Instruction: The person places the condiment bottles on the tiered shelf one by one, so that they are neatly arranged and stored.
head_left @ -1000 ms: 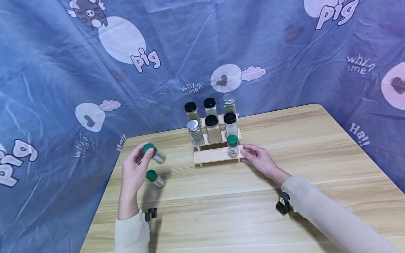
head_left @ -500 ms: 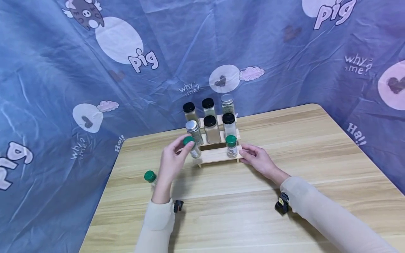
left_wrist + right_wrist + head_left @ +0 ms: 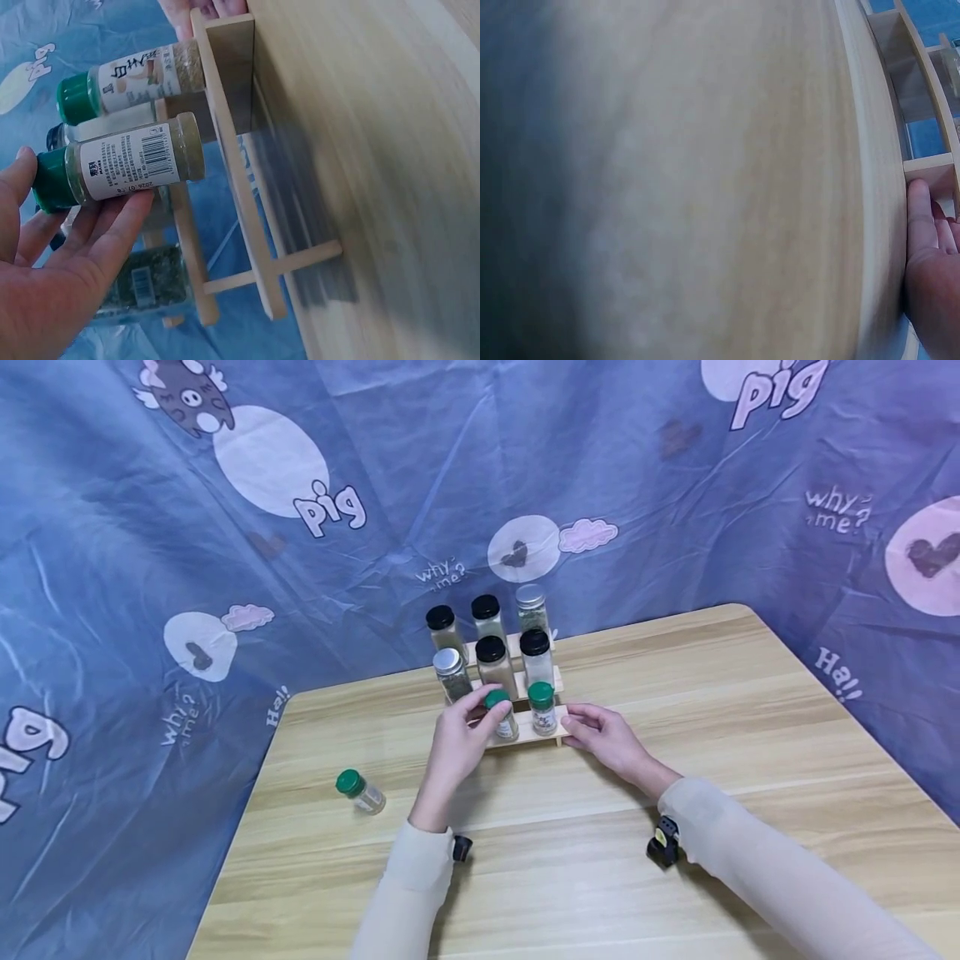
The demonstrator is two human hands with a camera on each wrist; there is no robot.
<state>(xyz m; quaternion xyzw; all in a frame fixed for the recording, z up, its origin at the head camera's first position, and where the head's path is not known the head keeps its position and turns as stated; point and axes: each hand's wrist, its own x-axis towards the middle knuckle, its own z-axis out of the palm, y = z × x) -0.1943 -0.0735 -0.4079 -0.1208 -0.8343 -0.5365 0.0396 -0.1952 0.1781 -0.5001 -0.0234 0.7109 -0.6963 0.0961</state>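
Observation:
My left hand (image 3: 456, 739) pinches a green-capped spice jar (image 3: 507, 727) by its cap, over the front step of a wooden tiered spice rack (image 3: 532, 734). In the left wrist view, a small gap shows between that jar's base and the step (image 3: 234, 169). Just to its right, a second green-capped jar (image 3: 543, 718) stands upright on the same step. At the step's right end my right hand (image 3: 609, 742) grips the rack; some of its fingers are hidden in the head view. In the right wrist view, fingers (image 3: 922, 217) lie against the rack's end support.
Another green-capped jar (image 3: 362, 792) is on the table (image 3: 570, 877) at the left. Jars with black or silver lids, such as the silver-lidded jar (image 3: 450, 670), fill the rack's upper steps. A blue printed cloth (image 3: 390, 460) hangs behind the table.
My left hand has carried the green-capped jar rightward from the table's left side to above the rack's front step. My right hand keeps its place at the rack's end.

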